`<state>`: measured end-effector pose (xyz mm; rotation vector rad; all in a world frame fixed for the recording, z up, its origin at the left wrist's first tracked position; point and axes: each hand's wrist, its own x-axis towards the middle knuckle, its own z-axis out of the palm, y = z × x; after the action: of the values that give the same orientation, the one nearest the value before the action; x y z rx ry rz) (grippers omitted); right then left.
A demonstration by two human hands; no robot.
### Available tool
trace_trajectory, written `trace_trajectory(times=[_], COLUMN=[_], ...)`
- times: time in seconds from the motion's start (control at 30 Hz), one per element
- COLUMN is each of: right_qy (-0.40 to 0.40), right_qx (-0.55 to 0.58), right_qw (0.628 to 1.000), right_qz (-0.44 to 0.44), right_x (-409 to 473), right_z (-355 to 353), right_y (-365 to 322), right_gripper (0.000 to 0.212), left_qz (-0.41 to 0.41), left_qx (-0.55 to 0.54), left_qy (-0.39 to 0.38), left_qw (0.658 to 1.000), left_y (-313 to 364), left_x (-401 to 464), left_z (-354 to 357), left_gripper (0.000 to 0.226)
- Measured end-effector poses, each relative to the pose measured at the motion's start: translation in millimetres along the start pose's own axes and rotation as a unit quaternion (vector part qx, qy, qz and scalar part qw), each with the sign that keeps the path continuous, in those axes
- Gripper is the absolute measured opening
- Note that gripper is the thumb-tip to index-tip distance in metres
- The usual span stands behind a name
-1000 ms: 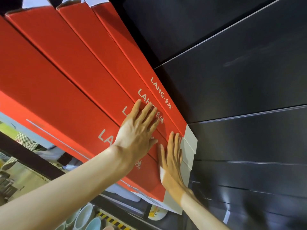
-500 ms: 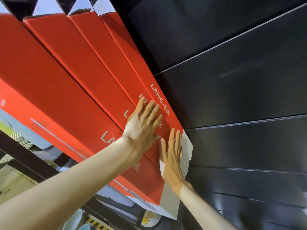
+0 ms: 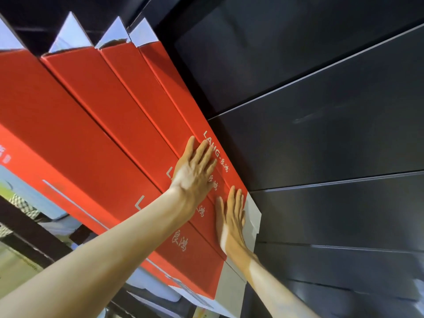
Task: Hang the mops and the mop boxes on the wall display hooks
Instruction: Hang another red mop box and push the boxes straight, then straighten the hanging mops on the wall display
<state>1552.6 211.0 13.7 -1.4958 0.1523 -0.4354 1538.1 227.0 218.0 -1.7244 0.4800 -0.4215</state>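
4 long red mop boxes hang side by side against the dark wall, packed edge to edge and slanting across the view, each with a pale triangular flap at its top end and a grey-white bottom end. White "LAHG" lettering runs along their lower faces. The left hand lies flat over the 2 rightmost boxes, and the right hand lies flat just below it, near their bottom ends.
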Motion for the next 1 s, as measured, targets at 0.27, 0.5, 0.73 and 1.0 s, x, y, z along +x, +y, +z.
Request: trace_trajectory(times=[0.27, 0.5, 0.73, 1.0], right_qy=[-0.025, -0.024, -0.021, -0.024], right_qx=[-0.088, -0.325, -0.585, -0.761], right_qw=[0.996, 0.945, 0.811, 0.648], right_qz=[-0.016, -0.031, -0.012, -0.002], right_x=[-5, -30, -80, -135], right_z=[-25, -116, -232, -343], right_y=[-1, 9, -11, -61], right_gripper=[0.097, 0.084, 0.103, 0.098], left_qz=[0.011, 0.011, 0.064, 0.065], left_qx=[-0.052, -0.174, -0.363, -0.569], left_qy=[0.042, 0.084, 0.13, 0.191], left_qw=[0.998, 0.981, 0.92, 0.797], left_y=[9, 36, 103, 188], left_x=[-10, -31, -48, -54], left_z=[1, 3, -16, -47], left_gripper=[0.07, 0.068, 0.078, 0.079])
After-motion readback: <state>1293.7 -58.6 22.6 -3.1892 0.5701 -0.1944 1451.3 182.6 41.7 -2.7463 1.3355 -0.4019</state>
